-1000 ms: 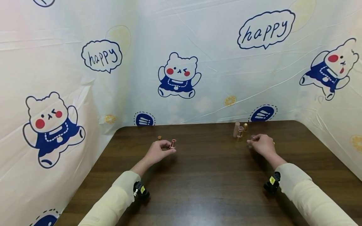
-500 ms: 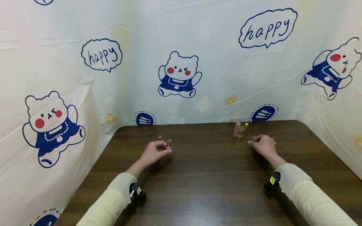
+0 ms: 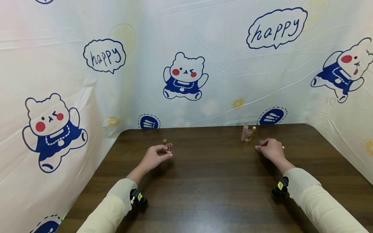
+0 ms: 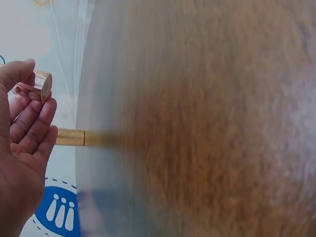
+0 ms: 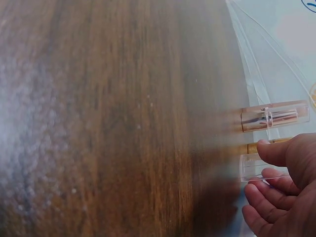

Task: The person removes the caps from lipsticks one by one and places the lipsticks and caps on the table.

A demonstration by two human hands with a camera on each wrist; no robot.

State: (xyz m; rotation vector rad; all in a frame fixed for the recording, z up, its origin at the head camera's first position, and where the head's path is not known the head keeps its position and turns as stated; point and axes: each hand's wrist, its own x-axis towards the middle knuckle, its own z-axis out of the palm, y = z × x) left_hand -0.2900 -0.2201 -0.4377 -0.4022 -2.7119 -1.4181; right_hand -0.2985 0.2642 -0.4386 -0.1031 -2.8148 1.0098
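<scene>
My left hand [image 3: 151, 158] pinches a rose-gold lipstick tube [image 3: 169, 148] between thumb and fingers, held above the table at the left. Just behind it stands a small gold tube [image 3: 165, 141], also seen in the left wrist view as a gold cylinder [image 4: 70, 137] beyond the fingers. At the right, my right hand [image 3: 271, 150] holds a clear cap [image 5: 250, 168] between thumb and fingers, low by the tabletop. Left of that hand stand a rose-gold lipstick with a clear cover [image 3: 248, 136], a pink tube [image 3: 244, 133] and a gold tube [image 3: 254, 130].
A dark wooden table [image 3: 204, 181] spreads beneath both hands. A printed cloth [image 3: 221, 74] with cartoon bears hangs behind and at both sides. Something small and gold [image 3: 283, 147] shows at the right hand's outer edge, too small to tell what it is.
My left hand has shifted left with the rose-gold lipstick tube, bringing it close to the standing gold tube. The right hand has stayed almost still with the clear cap.
</scene>
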